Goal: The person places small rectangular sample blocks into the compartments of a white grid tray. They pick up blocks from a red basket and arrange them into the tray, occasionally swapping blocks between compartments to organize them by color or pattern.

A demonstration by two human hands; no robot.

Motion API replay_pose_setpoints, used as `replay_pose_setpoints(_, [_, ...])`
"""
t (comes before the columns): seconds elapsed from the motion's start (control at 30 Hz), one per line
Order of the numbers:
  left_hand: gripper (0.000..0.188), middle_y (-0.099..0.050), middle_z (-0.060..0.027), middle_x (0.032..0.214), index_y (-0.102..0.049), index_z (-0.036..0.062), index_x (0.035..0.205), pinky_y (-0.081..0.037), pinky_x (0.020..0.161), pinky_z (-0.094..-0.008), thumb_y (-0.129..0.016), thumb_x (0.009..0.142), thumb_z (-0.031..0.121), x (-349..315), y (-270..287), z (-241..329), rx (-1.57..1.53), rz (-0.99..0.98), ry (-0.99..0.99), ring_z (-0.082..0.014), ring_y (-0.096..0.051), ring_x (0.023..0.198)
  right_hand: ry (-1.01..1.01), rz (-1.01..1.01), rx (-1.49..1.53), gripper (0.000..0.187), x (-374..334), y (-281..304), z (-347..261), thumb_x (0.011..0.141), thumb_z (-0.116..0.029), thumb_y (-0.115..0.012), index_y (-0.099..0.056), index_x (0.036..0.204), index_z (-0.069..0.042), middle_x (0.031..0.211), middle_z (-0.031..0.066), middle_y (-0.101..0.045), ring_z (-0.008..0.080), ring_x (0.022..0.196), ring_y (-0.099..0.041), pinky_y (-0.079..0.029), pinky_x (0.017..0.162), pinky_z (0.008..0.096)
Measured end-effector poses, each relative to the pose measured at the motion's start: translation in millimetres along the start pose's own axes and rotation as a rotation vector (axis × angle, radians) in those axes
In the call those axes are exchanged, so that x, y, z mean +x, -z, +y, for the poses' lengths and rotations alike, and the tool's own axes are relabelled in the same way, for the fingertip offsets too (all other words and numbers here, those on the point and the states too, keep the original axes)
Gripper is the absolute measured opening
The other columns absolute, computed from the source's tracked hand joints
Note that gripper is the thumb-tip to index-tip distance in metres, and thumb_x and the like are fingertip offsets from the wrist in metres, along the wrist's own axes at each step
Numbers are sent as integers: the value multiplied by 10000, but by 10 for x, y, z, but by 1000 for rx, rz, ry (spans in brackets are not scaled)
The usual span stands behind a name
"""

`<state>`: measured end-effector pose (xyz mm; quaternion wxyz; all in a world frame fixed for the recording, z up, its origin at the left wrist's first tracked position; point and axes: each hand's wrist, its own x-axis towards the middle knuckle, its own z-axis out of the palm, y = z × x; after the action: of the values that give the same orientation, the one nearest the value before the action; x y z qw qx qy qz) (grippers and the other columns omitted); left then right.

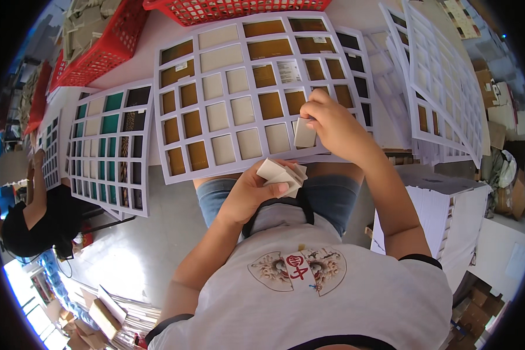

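Your count, placed from central sample board point(256, 93):

- Sample boards: central one before you; one with teal and dark swatches point(108, 149) left of it; part of another point(51, 151) further left.
- Empty white grid frames point(443, 87): stack right of central board, number unclear.
- Red baskets: one point(233, 9) above it, two point(108, 49) upper left.
- Your hands: two. Left hand point(254, 192) with fan of beige tiles point(283, 175), number unclear; right hand point(332, 122) with one tile point(304, 133).
- Other people: one point(32, 221), far left.
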<state>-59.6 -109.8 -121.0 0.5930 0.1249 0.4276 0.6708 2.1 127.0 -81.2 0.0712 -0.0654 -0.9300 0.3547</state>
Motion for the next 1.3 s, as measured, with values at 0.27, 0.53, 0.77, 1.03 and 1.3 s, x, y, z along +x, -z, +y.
replay_pose_setpoints(0.27, [399, -629, -102, 1239, -568, 27, 1246, -487, 971, -325, -693, 867, 35, -24, -17, 66, -38, -8, 32, -184, -611, 1109, -184, -183, 212, 91, 172, 172, 39, 841, 8, -624, -581, 921, 2, 853, 59, -569, 137, 745, -545, -447, 669, 300])
replay_pose_setpoints(0.53, [441, -483, -145, 1417, -574, 15, 1243, -484, 995, -357, -728, 832, 54, 29, -102, 104, 104, -105, -61, -222, -572, 1185, -332, -40, 253, 113, -59, 368, 332, 862, 35, -597, -611, 968, -2, 835, 30, -609, 113, 817, -583, -463, 720, 269])
replay_pose_setpoints(0.77, [414, -516, -123, 1383, -581, 36, 1244, -460, 974, -298, -710, 850, 44, 330, -314, 194, 348, -77, -52, -173, -569, 1173, -114, -85, 40, 178, -65, 424, 368, 800, 67, -599, -638, 964, 10, 935, 118, -610, 262, 833, -603, -475, 734, 339])
replay_pose_setpoints(1.03, [394, -633, -85, 1179, -556, 29, 1244, -494, 922, -290, -698, 878, 65, 271, -380, 282, 4, -24, 54, -153, -624, 1040, 117, 92, -272, 277, -604, 91, 189, 757, -21, -664, -674, 1034, -23, 1059, 88, -597, 304, 1037, -546, -449, 900, 379])
replay_pose_setpoints(1.3, [401, -630, -31, 1130, -562, 68, 1253, -505, 811, -270, -698, 880, 123, 352, -493, 105, 185, -140, 189, -107, -587, 1000, 23, 14, 388, 176, -564, 172, -164, 760, -94, -758, -674, 904, -36, 1010, 56, -600, 206, 958, -562, -468, 818, 321])
